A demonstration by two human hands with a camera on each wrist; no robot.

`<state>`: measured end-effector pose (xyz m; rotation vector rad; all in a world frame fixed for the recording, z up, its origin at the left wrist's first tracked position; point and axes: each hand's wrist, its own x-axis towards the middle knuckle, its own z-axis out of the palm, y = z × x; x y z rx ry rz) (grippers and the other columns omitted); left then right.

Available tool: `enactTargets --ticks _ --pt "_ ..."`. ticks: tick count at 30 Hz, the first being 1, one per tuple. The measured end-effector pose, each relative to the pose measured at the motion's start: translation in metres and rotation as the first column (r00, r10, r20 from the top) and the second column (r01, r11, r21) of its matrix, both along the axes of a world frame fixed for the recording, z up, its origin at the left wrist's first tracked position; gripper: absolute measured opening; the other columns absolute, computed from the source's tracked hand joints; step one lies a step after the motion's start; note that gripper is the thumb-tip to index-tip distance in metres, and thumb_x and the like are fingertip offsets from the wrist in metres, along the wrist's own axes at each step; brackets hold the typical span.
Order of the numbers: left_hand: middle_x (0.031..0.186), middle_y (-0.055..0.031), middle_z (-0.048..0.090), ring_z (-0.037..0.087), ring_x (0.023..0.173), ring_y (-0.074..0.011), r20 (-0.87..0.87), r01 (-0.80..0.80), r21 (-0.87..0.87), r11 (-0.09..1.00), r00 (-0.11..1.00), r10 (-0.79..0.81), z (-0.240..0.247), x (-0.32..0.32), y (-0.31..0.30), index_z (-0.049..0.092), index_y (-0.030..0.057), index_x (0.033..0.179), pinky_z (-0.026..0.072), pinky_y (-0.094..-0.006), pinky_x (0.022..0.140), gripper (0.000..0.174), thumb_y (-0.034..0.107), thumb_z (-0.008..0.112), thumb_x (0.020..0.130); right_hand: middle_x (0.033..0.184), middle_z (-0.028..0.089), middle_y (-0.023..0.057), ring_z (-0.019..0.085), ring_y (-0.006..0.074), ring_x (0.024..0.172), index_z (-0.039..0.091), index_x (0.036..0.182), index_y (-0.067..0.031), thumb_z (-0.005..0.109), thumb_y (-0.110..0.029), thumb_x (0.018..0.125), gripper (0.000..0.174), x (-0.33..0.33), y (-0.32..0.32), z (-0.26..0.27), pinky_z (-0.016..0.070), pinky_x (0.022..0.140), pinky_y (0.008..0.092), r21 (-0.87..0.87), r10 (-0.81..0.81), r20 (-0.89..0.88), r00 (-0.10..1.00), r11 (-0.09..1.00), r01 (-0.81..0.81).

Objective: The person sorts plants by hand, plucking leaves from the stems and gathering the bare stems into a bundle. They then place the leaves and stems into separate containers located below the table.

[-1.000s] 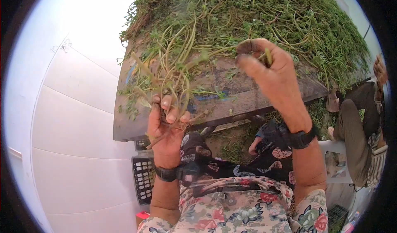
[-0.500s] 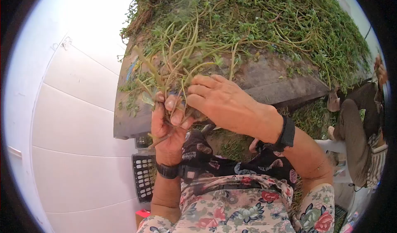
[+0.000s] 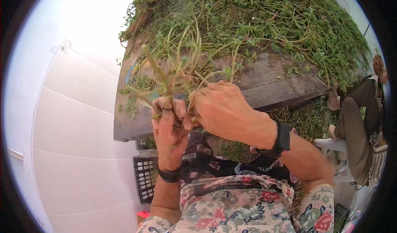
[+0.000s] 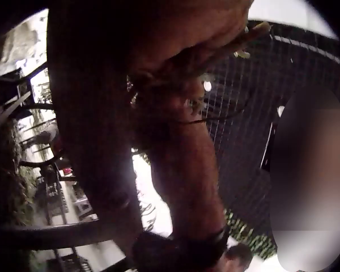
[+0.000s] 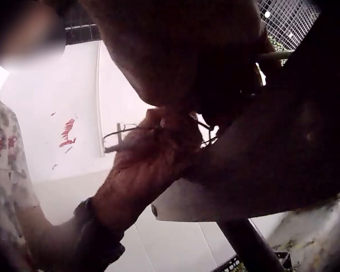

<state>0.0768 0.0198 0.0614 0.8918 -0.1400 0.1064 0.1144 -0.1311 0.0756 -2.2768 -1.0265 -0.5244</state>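
Observation:
My left hand [image 3: 168, 136] grips a small bunch of green plant stems [image 3: 155, 67], which fan upward out of its fingers over the near edge of the table. My right hand [image 3: 231, 115] is right beside it, its curled fingers pinching thin stems from the same bunch. Both hands nearly meet, and the right one's back hides its fingertips in the head view. In the right wrist view a thin brown stem [image 5: 122, 144] sticks out by the left hand [image 5: 150, 150]. The left wrist view is dark, with a cut stem end [image 4: 262, 29] poking out beside the fingers.
A large heap of leafy green plants [image 3: 264, 18] covers most of the dark table [image 3: 273, 76]. A black crate [image 3: 144, 173] stands low at left by a white wall [image 3: 82, 175]. Another person's leg [image 3: 355, 138] and a white plastic chair [image 3: 331, 144] are at right.
My right hand has come from over the table at right down and left to the bunch, and its fingers now work close against the left hand. The left hand keeps hold of the stems.

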Motion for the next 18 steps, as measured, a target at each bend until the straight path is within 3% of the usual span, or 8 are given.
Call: enactTargets --ticks 2,4,7,8,10,13,16,18 --pt "0.080 -0.0030 0.048 0.047 0.058 -0.0112 0.043 -0.038 0.012 0.999 0.998 0.037 0.001 0.000 -0.006 0.042 0.0124 0.100 0.0436 -0.0324 0.055 0.013 0.021 0.046 0.091 0.069 0.057 0.0102 0.058 0.0286 0.067 0.051 0.077 -0.0042 0.054 -0.009 0.073 0.007 0.001 0.005 -0.004 0.0447 0.061 0.0359 0.062 -0.076 -0.071 0.995 0.995 0.081" --pt "0.080 -0.0035 0.049 0.047 0.057 -0.0119 0.029 0.045 -0.017 0.999 0.999 -0.044 -0.004 0.003 0.003 0.043 0.0117 0.100 0.0433 -0.0315 0.055 0.012 0.020 0.046 0.091 0.070 0.058 0.0087 0.059 0.0248 0.066 0.051 0.079 -0.0039 0.053 -0.010 0.078 0.007 0.002 0.008 -0.009 0.0454 0.058 0.0346 0.156 -0.148 -0.169 0.974 0.972 0.175" --pt "0.080 -0.0042 0.050 0.048 0.056 -0.0130 0.066 0.131 -0.027 0.991 0.989 -0.129 -0.011 -0.005 0.004 0.044 0.0110 0.099 0.0428 -0.0310 0.055 0.012 0.019 0.046 0.091 0.071 0.061 0.0100 0.059 0.0220 0.064 0.053 0.083 -0.0025 0.047 -0.014 0.084 0.014 0.028 -0.015 0.003 0.0477 0.060 0.0343 0.566 0.041 -0.549 0.835 0.754 0.335" --pt "0.080 -0.0045 0.050 0.048 0.056 -0.0134 0.087 0.155 -0.022 0.988 0.984 -0.152 -0.012 -0.007 0.002 0.045 0.0109 0.099 0.0427 -0.0310 0.055 0.012 0.019 0.046 0.091 0.073 0.061 0.0088 0.059 0.0203 0.066 0.054 0.084 -0.0031 0.046 -0.016 0.085 0.015 0.029 -0.021 0.009 0.0478 0.060 0.0339 0.638 0.138 -0.563 0.815 0.700 0.322" --pt "0.082 -0.0035 0.049 0.048 0.059 -0.0126 0.066 0.150 -0.041 0.988 0.987 -0.147 -0.011 -0.005 0.004 0.045 0.0108 0.103 0.0423 -0.0320 0.056 0.015 0.021 0.044 0.091 0.077 0.061 0.0063 0.058 0.0169 0.070 0.054 0.086 -0.0044 0.043 -0.019 0.089 0.018 0.028 -0.035 0.023 0.0480 0.061 0.0333 0.762 0.331 -0.557 0.762 0.569 0.309" --pt "0.084 -0.0012 0.048 0.049 0.061 -0.0101 0.018 0.112 -0.029 0.993 0.994 -0.112 -0.004 -0.005 0.001 0.047 0.0100 0.105 0.0414 -0.0312 0.058 0.021 0.026 0.041 0.093 0.082 0.060 0.0042 0.058 0.0160 0.076 0.054 0.088 -0.0049 0.040 -0.021 0.092 0.022 0.031 -0.055 0.038 0.0492 0.064 0.0325 0.822 0.371 -0.480 0.795 0.506 0.261" --pt "0.087 -0.0034 0.049 0.051 0.064 -0.0126 -0.041 0.085 -0.054 0.995 0.995 -0.087 -0.002 -0.003 0.001 0.047 0.0086 0.105 0.0436 -0.0326 0.060 0.019 0.022 0.043 0.092 0.083 0.060 0.0059 0.059 0.0154 0.077 0.054 0.089 -0.0045 0.039 -0.020 0.091 0.022 0.039 -0.074 0.052 0.0504 0.068 0.0306 0.963 0.437 -0.188 0.879 0.259 0.077" --pt "0.088 -0.0062 0.052 0.052 0.067 -0.0159 -0.074 0.044 -0.071 0.996 0.996 -0.049 -0.003 0.000 0.002 0.047 0.0077 0.104 0.0465 -0.0341 0.059 0.017 0.018 0.046 0.090 0.088 0.061 0.0102 0.060 0.0202 0.084 0.052 0.095 -0.0017 0.037 -0.022 0.093 0.025 0.039 -0.089 0.064 0.0508 0.073 0.0332 0.988 0.410 -0.095 0.907 0.149 0.036"
